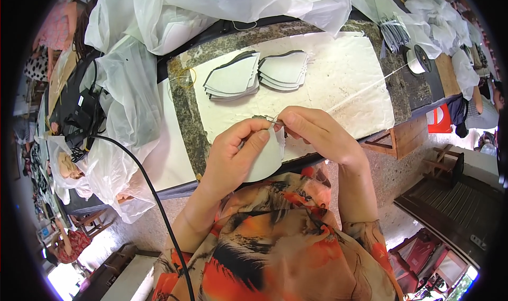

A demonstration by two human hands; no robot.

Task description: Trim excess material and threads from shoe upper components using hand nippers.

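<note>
- A curved white mask piece (264,161) is pinched by the left hand (233,153), thumb pressed on its face, just above the lap.
- A thin elastic cord (360,92) is gripped by the right hand (317,131) at the piece's top edge, touching the left fingertips.
- The piece's long axis runs roughly upright, its curved edge pointing down toward the body.
- The cord could slip from the pinch if tension from the spool (419,60) is increased.
- Beyond the hands, two stacks of cut pieces (256,73) lie on the surface (349,73).
</note>
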